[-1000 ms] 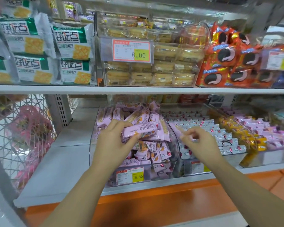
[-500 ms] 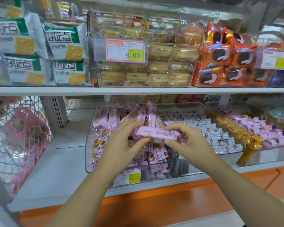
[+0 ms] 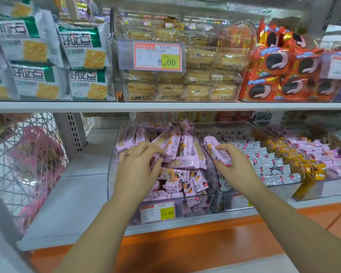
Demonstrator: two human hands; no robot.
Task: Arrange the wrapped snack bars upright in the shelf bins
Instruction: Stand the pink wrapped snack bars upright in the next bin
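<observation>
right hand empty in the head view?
No: the right hand grips a pink wrapped snack bar, with its fingers curled round it.

Upper tag [image 3: 157,56]: apparently 8.00; lower bin tag [image 3: 157,212]: 15.80.

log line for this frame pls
left hand: fingers among pink bars in clear bin | right hand: grips a loose bar beside bin's right wall | bars: mixed, some upright

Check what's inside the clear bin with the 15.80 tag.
Pink snack bars, some upright at the back, others jumbled in front. The left hand covers part of the pile; the bin floor is hidden. The right hand holds another bar.
</observation>
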